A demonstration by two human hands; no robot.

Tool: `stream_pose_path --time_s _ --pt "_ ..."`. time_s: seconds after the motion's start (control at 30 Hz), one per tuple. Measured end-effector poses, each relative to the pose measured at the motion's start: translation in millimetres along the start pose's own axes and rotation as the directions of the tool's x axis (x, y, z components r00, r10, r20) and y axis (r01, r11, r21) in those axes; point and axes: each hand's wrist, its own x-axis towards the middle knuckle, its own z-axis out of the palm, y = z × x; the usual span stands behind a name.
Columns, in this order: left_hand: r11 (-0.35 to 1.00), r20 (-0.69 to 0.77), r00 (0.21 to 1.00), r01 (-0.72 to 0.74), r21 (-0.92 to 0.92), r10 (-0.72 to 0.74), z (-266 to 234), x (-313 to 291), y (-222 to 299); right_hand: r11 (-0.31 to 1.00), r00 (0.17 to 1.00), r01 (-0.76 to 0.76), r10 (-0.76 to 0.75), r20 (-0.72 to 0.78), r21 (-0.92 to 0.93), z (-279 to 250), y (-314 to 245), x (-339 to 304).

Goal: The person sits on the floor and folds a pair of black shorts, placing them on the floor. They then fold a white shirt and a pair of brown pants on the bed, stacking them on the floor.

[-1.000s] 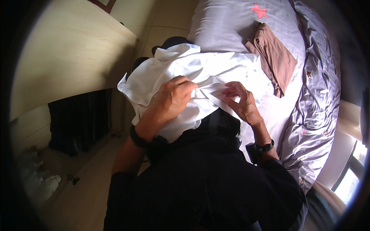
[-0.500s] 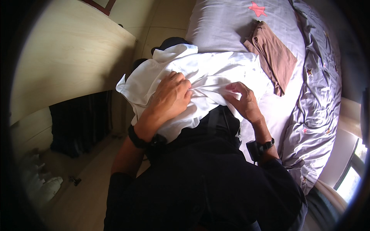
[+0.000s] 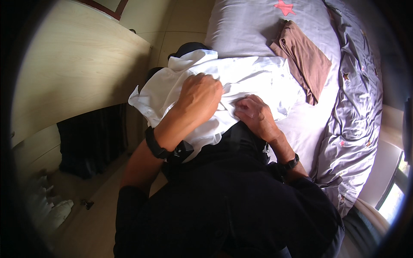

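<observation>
At the frame's centre, the left hand [image 3: 201,95] and right hand [image 3: 258,117] seem to be working the white cloth [image 3: 249,74], fingers curled over it; whether they pinch it, I cannot tell. Its loose folds call for light, two-handed handling.

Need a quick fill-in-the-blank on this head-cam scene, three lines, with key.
1. The left hand and the right hand are both at a garment whose colour is ____.
2. Taking left or right, the folded brown cloth lies toward the picture's ____ side from the garment.
3. The pinkish-red shape on the bed sheet, near the picture's top edge, has the outline of a ____.

Missing words: white; right; star
</observation>
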Motion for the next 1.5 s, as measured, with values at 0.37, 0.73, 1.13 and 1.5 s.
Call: stream_pose_path --time_s 0.37,0.73,1.13,1.5 --pt "0.973 -0.167 0.983 -0.104 -0.207 0.069 56 44 16 0.982 0.983 -0.157 0.166 -0.085 0.104 4 5 -1" --pt "0.649 -0.171 0.958 0.022 -0.760 -0.232 78 45 -10 0.957 0.973 -0.167 0.199 -0.118 0.238 -6 -2 10" --pt "0.452 0.134 0.980 0.187 -0.872 -0.145 52 25 -5 0.827 0.951 -0.214 0.298 -0.083 0.521 -8 0 21" --pt "0.387 0.119 0.987 0.150 -0.910 -0.104 49 16 -1 0.716 0.937 -0.225 0.346 -0.056 0.661 -4 0 21"
